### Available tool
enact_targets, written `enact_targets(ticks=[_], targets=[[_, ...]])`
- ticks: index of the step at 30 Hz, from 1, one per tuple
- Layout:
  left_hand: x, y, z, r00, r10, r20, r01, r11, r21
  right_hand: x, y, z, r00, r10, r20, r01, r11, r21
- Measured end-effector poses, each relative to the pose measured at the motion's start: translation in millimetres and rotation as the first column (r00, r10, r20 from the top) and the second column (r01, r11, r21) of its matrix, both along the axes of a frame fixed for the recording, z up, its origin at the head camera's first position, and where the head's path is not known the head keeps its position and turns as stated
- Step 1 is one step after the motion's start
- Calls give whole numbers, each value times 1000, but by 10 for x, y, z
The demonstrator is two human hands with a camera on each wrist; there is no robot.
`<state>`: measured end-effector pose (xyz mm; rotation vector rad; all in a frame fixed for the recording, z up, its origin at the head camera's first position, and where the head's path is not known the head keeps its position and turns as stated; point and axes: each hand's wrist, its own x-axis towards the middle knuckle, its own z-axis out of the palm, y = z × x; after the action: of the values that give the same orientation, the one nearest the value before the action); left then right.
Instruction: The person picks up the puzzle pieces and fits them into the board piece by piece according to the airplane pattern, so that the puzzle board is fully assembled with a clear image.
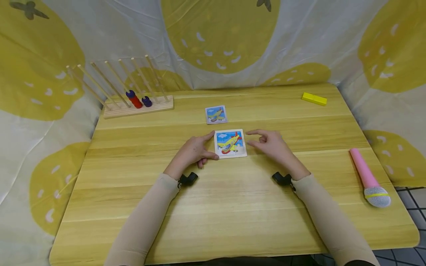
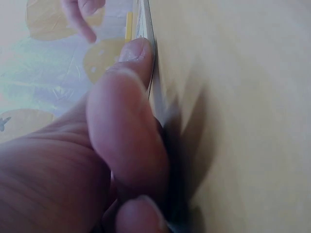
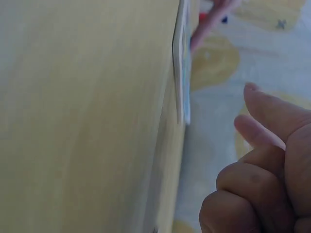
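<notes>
A square wooden puzzle (image 1: 230, 144) shows a yellow airplane with red parts on a blue sky. My left hand (image 1: 194, 149) is at its left edge. The index fingertip touches near the upper left corner and the thumb (image 2: 138, 51) rests at the lower left corner. Just off the right edge hovers my right hand (image 1: 271, 144), holding nothing. Its index finger and thumb point apart toward the puzzle, and the other fingers (image 3: 248, 189) are curled. Beyond the puzzle lies a flat square card (image 1: 216, 115) with a similar airplane picture.
A wooden rack (image 1: 139, 111) with upright rods stands at the back left, carrying red and dark blue pieces. At the back right is a yellow block (image 1: 314, 99). A pink toy microphone (image 1: 366, 173) lies near the table's right edge. Patterned cloth (image 1: 213, 77) hangs behind.
</notes>
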<state>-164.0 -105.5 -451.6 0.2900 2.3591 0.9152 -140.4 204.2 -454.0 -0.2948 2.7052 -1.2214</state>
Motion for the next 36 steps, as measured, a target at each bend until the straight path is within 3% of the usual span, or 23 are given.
enact_targets(ticks=[5, 11, 19, 25, 36], targets=[[6, -7, -10, 1000, -6, -5, 6, 1000, 4, 33, 516, -16, 992, -117, 44, 118, 992, -34], [0, -11, -5, 1000, 5, 2, -5, 1000, 6, 94, 881, -3, 980, -189, 66, 187, 982, 36], [6, -10, -5, 1000, 12, 13, -12, 1000, 19, 94, 954, -46, 976, -162, 147, 136, 976, 173], [3, -11, -1, 1000, 6, 4, -6, 1000, 8, 85, 950, -37, 969, -181, 169, 150, 972, 181], [4, -1, -9, 1000, 21, 17, -22, 999, 27, 80, 972, -81, 978, -157, 137, 127, 970, 206]])
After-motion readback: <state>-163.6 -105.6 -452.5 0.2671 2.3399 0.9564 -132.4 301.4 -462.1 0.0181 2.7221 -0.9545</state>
